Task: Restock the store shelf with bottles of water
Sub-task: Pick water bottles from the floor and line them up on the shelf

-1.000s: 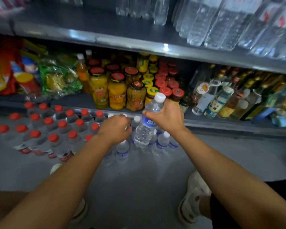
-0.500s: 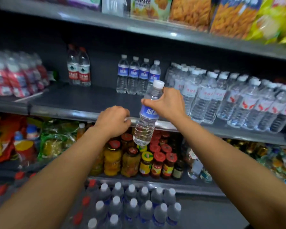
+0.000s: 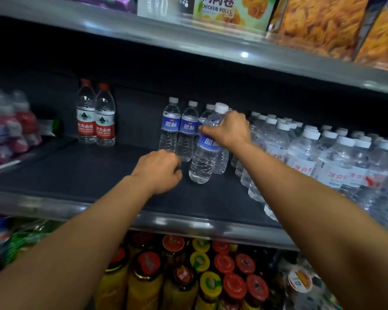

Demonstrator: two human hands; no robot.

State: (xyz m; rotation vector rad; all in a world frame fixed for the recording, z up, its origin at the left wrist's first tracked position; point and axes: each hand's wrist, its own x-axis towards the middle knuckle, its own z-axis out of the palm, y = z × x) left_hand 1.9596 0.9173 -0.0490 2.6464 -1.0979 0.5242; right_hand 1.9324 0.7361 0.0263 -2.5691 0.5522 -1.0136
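The water bottle (image 3: 205, 151) hung near upright at frame centre, just above the shelf (image 3: 76, 175), pinched at its label by the right hand (image 3: 230, 130). The left hand (image 3: 159, 171), curled and empty, hovered lower left.

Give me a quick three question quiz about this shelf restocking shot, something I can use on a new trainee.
1. True or false: the right hand grips a blue-label water bottle.
2. Which caps top the two bottles at the back left? A white, B red, C green.
3. Fill in: the left hand is curled over the dark ____, and no bottle shows in it.

Key: 1 true; 2 B; 3 shelf.
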